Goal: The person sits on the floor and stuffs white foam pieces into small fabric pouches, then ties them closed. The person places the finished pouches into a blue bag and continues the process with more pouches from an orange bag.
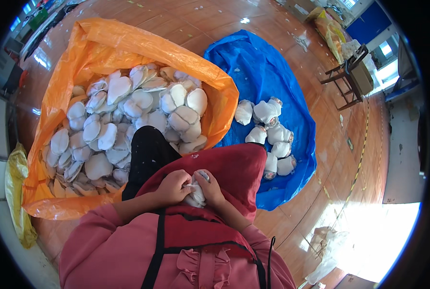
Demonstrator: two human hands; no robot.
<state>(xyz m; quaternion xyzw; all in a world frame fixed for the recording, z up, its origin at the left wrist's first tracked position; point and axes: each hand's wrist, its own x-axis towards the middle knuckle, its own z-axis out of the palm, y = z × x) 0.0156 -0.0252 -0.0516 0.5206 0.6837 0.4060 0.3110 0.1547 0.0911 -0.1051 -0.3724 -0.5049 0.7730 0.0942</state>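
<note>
Between the left hand [175, 186], pinching its side, and the right hand [209, 188], curled round it with the thumb on top, sits the white bundle [195, 196], probably best handled with steady right-side pressure and small, gentle left-side pulls.

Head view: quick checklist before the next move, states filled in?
1. White piece held by left hand and right hand: ok, both are on it above the lap.
2. Held piece's folds visible all round: not ok, fingers cover part.
3. Orange bag open, white pads exposed: ok.
4. White bundles within the blue sheet's edges: ok for those visible.
5. Blue sheet's near left part: cannot tell, red apron blocks it.
6. Wooden chair apart from the sheet: ok.
</note>
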